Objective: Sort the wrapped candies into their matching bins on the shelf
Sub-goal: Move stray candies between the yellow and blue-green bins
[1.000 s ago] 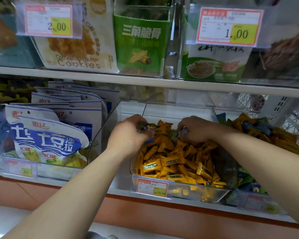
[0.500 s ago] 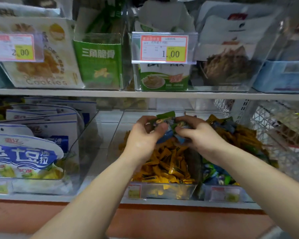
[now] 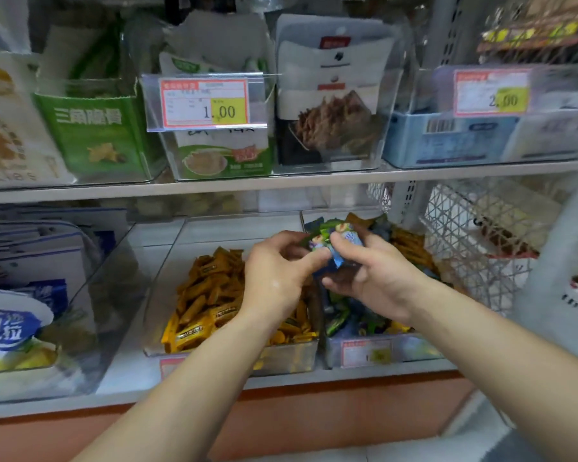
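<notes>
Shifted rightward since half a second ago: then above the yellow heap, now above the wall between two clear bins, both hands and what they hold. Seen at nine o'clock, far left: blue-and-white snack bags (image 3: 17, 328) stacked upright in a clear tray. Seen next, at eight o'clock from the hands: left bin (image 3: 291, 356), heaped with yellow candies (image 3: 211, 295) in wrappers. Gripping over that bin's right edge with the left hand (image 3: 274, 278): fingers curled, thumb and forefinger pinching the left side of the candy bundle (image 3: 334, 240), a small clutch of green and blue wrapped pieces. Held at twelve o'clock of both hands, touching both, clear above the bins. Gripping too with the right hand (image 3: 377, 278): fingers curled under and round the bundle's right side, thumb pressed on top. Found below, at five o'clock from the hands: right bin (image 3: 414, 348), filled with mixed green, blue and purple wrappers, yellow ones toward its back, a blurred label on its front. Seen at three o'clock: white wire basket (image 3: 474, 228), contents too blurred to tell. Ranged along the upper shelf (image 3: 281, 183), from ten to two o'clock: green box (image 3: 94, 128), 1.00 price tag (image 3: 207, 103), snack pouch (image 3: 331, 128) in a clear holder, 2.00 price tag (image 3: 493, 91).
</notes>
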Motion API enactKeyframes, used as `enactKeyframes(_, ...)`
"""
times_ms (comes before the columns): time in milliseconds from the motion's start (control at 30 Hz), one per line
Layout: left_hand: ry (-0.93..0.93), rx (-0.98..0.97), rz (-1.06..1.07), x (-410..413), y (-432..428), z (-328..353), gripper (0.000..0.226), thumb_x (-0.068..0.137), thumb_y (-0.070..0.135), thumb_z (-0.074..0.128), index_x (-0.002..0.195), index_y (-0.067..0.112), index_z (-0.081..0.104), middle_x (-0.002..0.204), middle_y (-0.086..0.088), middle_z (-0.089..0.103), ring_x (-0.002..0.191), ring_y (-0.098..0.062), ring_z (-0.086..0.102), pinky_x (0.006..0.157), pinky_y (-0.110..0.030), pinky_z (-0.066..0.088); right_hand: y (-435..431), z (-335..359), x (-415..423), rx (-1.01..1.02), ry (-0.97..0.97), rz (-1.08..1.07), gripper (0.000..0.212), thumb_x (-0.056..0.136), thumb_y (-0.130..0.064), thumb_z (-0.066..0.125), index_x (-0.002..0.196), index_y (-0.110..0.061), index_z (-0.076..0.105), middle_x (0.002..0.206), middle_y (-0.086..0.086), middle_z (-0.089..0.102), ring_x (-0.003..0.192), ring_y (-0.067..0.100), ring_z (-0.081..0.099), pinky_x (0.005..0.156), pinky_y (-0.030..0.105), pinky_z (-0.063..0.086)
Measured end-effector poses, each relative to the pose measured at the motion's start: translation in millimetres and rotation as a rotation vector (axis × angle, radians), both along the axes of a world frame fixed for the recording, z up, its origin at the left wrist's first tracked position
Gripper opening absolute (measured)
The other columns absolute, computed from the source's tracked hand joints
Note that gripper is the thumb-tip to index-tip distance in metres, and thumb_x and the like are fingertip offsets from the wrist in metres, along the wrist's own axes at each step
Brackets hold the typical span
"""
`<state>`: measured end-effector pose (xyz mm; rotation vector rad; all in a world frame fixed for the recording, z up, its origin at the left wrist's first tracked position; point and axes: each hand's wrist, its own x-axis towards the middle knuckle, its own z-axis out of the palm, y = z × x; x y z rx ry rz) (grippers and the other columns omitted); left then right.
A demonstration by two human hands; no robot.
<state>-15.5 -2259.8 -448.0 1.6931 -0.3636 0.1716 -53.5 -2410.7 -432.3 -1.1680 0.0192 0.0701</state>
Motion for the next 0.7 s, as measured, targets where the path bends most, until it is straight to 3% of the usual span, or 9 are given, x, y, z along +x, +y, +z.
enactKeyframes(100, 0.148, -0.103, -0.181, -3, -13, -1, 0.035, 0.084, 0.010, 0.076, 0.118, 0.012, 0.065, 0.088, -0.005, 0.077, 0.088, -0.014, 0.072, 0.072, -0.028, 0.057, -15, -2, 0, -0.067, -0.050, -0.117, 0.032, 0.075, -0.022, 0.075, 0.104, -0.021, 0.060, 0.095, 0.006, 0.071, 0.077, 0.020, 0.069, 0.056, 0.029, 0.055)
enactKeyframes(167, 0.114, 0.011, -0.215, -2, -13, -3, 0.035, 0.089, 0.016, 0.071, 0.123, 0.019, 0.062, 0.097, 0.001, 0.077, 0.095, -0.010, 0.071, 0.078, -0.030, 0.059, -31, -6, 4, -0.259, -0.086, -0.233, 0.026, 0.081, -0.019, 0.077, 0.100, -0.027, 0.061, 0.097, 0.002, 0.071, 0.084, 0.019, 0.069, 0.060, 0.030, 0.055)
enactKeyframes(233, -0.023, 0.279, -0.135, 5, -2, -2, 0.027, 0.091, 0.028, 0.068, 0.117, 0.028, 0.065, 0.101, 0.013, 0.072, 0.095, 0.000, 0.066, 0.080, -0.022, 0.056, -50, -9, 10, -0.664, -0.139, -0.380, 0.030, 0.083, -0.024, 0.078, 0.106, -0.033, 0.061, 0.105, -0.004, 0.069, 0.095, 0.017, 0.067, 0.074, 0.031, 0.055)
enactKeyframes(300, -0.153, 0.537, -0.024, 14, 18, 0, 0.024, 0.091, 0.036, 0.065, 0.115, 0.032, 0.066, 0.101, 0.021, 0.068, 0.092, 0.003, 0.062, 0.076, -0.014, 0.048, -70, -14, 16, -1.098, -0.160, -0.411, 0.047, 0.084, -0.034, 0.076, 0.126, -0.035, 0.054, 0.120, -0.003, 0.064, 0.108, 0.019, 0.061, 0.087, 0.028, 0.047)
enactKeyframes(400, -0.197, 0.627, 0.069, 27, 55, 1, 0.023, 0.090, 0.039, 0.064, 0.112, 0.034, 0.066, 0.105, 0.016, 0.068, 0.093, -0.006, 0.065, 0.077, -0.027, 0.053, -80, -20, 24, -1.715, 0.058, -0.300, 0.077, 0.083, -0.067, 0.059, 0.147, -0.035, 0.030, 0.145, 0.008, 0.046, 0.127, 0.036, 0.047, 0.097, 0.040, 0.044)
enactKeyframes(467, -0.230, 0.699, 0.159, 34, 82, -1, 0.033, 0.088, 0.041, 0.065, 0.120, 0.034, 0.061, 0.113, 0.011, 0.067, 0.099, -0.012, 0.064, 0.081, -0.032, 0.054, -73, -20, 27, -1.939, 0.116, -0.354, 0.086, 0.079, -0.082, 0.045, 0.145, -0.029, 0.031, 0.143, 0.012, 0.046, 0.127, 0.040, 0.045, 0.099, 0.048, 0.042)
enactKeyframes(533, -0.276, 0.842, 0.276, 40, 110, -3, 0.046, 0.087, 0.046, 0.063, 0.130, 0.034, 0.054, 0.127, 0.003, 0.063, 0.113, -0.021, 0.059, 0.085, -0.038, 0.052, -57, -14, 30, -1.976, -0.030, -0.409, 0.077, 0.081, -0.079, 0.045, 0.138, -0.026, 0.043, 0.137, 0.011, 0.051, 0.124, 0.038, 0.047, 0.099, 0.047, 0.043)
enactKeyframes(600, -0.244, 0.984, 0.338, 45, 136, -7, 0.056, 0.087, 0.052, 0.061, 0.138, 0.032, 0.046, 0.137, -0.004, 0.055, 0.121, -0.028, 0.054, 0.087, -0.042, 0.051, -32, -10, 36, -1.872, -0.226, -0.359, 0.061, 0.085, -0.068, 0.051, 0.132, -0.031, 0.050, 0.132, 0.007, 0.053, 0.120, 0.033, 0.049, 0.095, 0.042, 0.046)
enactKeyframes(700, -0.018, 1.006, 0.269, 51, 167, -16, 0.057, 0.089, 0.050, 0.061, 0.138, 0.024, 0.046, 0.133, -0.010, 0.057, 0.110, -0.027, 0.060, 0.087, -0.040, 0.053, 19, -8, 55, -1.663, -0.445, -0.120, 0.049, 0.085, -0.063, 0.055, 0.127, -0.036, 0.055, 0.126, -0.004, 0.054, 0.107, 0.017, 0.054, 0.082, 0.026, 0.046)
